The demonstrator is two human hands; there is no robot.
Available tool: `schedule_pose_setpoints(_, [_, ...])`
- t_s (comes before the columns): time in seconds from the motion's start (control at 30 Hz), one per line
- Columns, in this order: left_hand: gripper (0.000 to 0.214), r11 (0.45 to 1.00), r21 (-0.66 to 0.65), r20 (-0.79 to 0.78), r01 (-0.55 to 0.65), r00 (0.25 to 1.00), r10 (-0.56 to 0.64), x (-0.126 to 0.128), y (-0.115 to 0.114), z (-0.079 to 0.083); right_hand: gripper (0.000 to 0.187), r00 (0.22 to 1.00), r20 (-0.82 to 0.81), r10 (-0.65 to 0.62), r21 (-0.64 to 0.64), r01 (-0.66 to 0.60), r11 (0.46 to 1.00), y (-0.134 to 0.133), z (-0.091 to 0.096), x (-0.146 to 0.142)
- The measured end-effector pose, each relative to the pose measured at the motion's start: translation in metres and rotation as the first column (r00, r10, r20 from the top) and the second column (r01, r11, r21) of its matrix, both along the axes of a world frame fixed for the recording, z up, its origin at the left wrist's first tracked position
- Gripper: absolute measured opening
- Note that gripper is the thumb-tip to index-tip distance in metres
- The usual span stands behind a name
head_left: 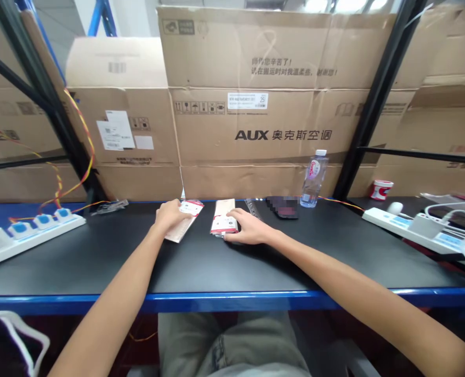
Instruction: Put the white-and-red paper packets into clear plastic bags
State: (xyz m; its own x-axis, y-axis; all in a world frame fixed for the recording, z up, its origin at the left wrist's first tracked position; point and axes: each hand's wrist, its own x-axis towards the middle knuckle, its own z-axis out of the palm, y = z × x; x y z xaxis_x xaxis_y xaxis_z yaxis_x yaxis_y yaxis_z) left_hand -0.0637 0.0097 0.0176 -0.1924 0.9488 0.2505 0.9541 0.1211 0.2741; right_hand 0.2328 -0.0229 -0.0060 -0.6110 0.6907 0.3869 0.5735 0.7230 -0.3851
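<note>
- Roughly at mid-frame, the left hand (170, 215) has its fingers closed on a flat tan packet (184, 226) with a red-and-white label, which lies slanted on the black tabletop (201, 262).
- Just right of it, the right hand (250, 228) lays its fingers over the near end of a second packet (223, 215) of the same kind; I cannot tell whether they clamp it or only rest on it.
- The two packets lie near each other but apart.
- Further right, at the tabletop's back edge, are a blurred dark object (282, 207) and an upright water bottle (314, 178).
- White power strips lie at far left (28, 233) and far right (412, 228).
- Cardboard boxes (263, 125) fill the upper frame.
</note>
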Motion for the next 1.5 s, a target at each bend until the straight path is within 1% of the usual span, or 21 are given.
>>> schedule_pose_setpoints(0.1, [0.049,0.994,0.110,0.123,-0.010,0.992,-0.004,-0.001,-0.003,0.005,0.067,1.000,-0.030,0.003,0.012,-0.003,1.000,-0.001,0.003,-0.001])
schedule_pose_setpoints(0.17, [0.051,0.995,0.103,0.332,0.010,0.942,-0.044,-0.002,-0.006,0.010,0.067,0.998,-0.068,0.004,0.040,-0.001,0.999,-0.001,0.004,-0.001])
schedule_pose_setpoints(0.23, [0.053,0.996,0.048,0.593,0.072,0.801,-0.087,-0.002,-0.011,0.018,0.062,0.993,-0.119,0.002,0.066,0.006,0.998,0.000,0.005,-0.001])
schedule_pose_setpoints(0.33, [0.054,0.981,0.082,0.848,0.175,0.505,-0.161,0.003,-0.017,0.029,0.053,0.979,-0.206,0.003,0.065,0.010,0.998,0.001,0.006,-0.001])
schedule_pose_setpoints(0.4, [0.053,0.961,0.178,0.909,0.212,0.339,-0.243,0.011,-0.020,0.033,0.052,0.960,-0.281,0.012,0.002,-0.012,1.000,0.000,0.006,-0.003])
schedule_pose_setpoints(0.5, [0.059,0.913,0.291,0.925,0.286,0.160,-0.345,0.027,-0.023,0.033,0.056,0.899,-0.438,0.009,-0.255,-0.134,0.957,-0.002,0.006,-0.008])
schedule_pose_setpoints(0.6, [0.061,0.839,0.370,0.905,0.398,0.050,-0.423,0.044,-0.027,0.029,0.053,0.810,-0.582,-0.072,-0.470,-0.262,0.843,-0.001,0.004,-0.012])
schedule_pose_setpoints(0.7, [0.048,0.780,0.410,0.888,0.472,-0.013,-0.460,0.057,-0.033,0.028,0.050,0.744,-0.644,-0.178,-0.515,-0.250,0.820,0.005,0.004,-0.012])
schedule_pose_setpoints(0.77, [0.038,0.763,0.410,0.882,0.499,-0.002,-0.472,0.062,-0.037,0.030,0.055,0.705,-0.668,-0.239,-0.524,-0.217,0.824,0.011,0.006,-0.008])
schedule_pose_setpoints(0.8, [0.035,0.766,0.392,0.879,0.509,0.039,-0.476,0.063,-0.038,0.032,0.058,0.682,-0.682,-0.266,-0.531,-0.212,0.820,0.014,0.008,-0.005])
schedule_pose_setpoints(0.83, [0.034,0.778,0.362,0.869,0.514,0.117,-0.481,0.063,-0.040,0.033,0.060,0.660,-0.695,-0.286,-0.541,-0.218,0.812,0.016,0.010,-0.001])
schedule_pose_setpoints(0.9, [0.043,0.823,0.296,0.780,0.484,0.375,-0.501,0.062,-0.040,0.034,0.058,0.640,-0.701,-0.314,-0.566,-0.233,0.791,0.020,0.014,0.006])
schedule_pose_setpoints(0.97, [0.054,0.854,0.297,0.549,0.426,0.656,-0.518,0.059,-0.039,0.033,0.053,0.667,-0.672,-0.322,-0.593,-0.225,0.773,0.023,0.017,0.012])
schedule_pose_setpoints(1.0, [0.059,0.849,0.321,0.409,0.420,0.747,-0.524,0.058,-0.037,0.031,0.050,0.688,-0.649,-0.324,-0.608,-0.213,0.765,0.024,0.018,0.014])
schedule_pose_setpoints(1.03, [0.063,0.833,0.342,0.281,0.435,0.799,-0.532,0.056,-0.036,0.030,0.048,0.712,-0.624,-0.323,-0.620,-0.199,0.759,0.025,0.018,0.016])
schedule_pose_setpoints(1.13, [0.076,0.798,0.305,0.040,0.519,0.831,-0.555,0.053,-0.033,0.026,0.048,0.780,-0.558,-0.281,-0.628,-0.176,0.758,0.026,0.016,0.019])
schedule_pose_setpoints(1.23, [0.087,0.773,0.185,-0.063,0.606,0.793,-0.606,0.054,-0.035,0.027,0.048,0.845,-0.506,-0.172,-0.578,-0.184,0.795,0.024,0.015,0.019])
schedule_pose_setpoints(1.3, [0.088,0.733,0.074,-0.050,0.676,0.737,-0.674,0.057,-0.040,0.029,0.048,0.878,-0.470,-0.091,-0.557,-0.215,0.802,0.021,0.017,0.019])
schedule_pose_setpoints(1.37, [0.080,0.710,-0.050,0.040,0.703,0.712,-0.701,0.059,-0.044,0.031,0.047,0.896,-0.442,-0.029,-0.563,-0.252,0.787,0.018,0.019,0.019])
schedule_pose_setpoints(1.43, [0.070,0.713,-0.118,0.121,0.692,0.722,-0.681,0.060,-0.046,0.032,0.045,0.904,-0.428,-0.006,-0.569,-0.265,0.779,0.018,0.021,0.020])
schedule_pose_setpoints(1.5, [0.060,0.746,-0.096,0.142,0.660,0.750,-0.646,0.059,-0.045,0.032,0.041,0.912,-0.408,-0.047,-0.554,-0.206,0.807,0.020,0.023,0.022])
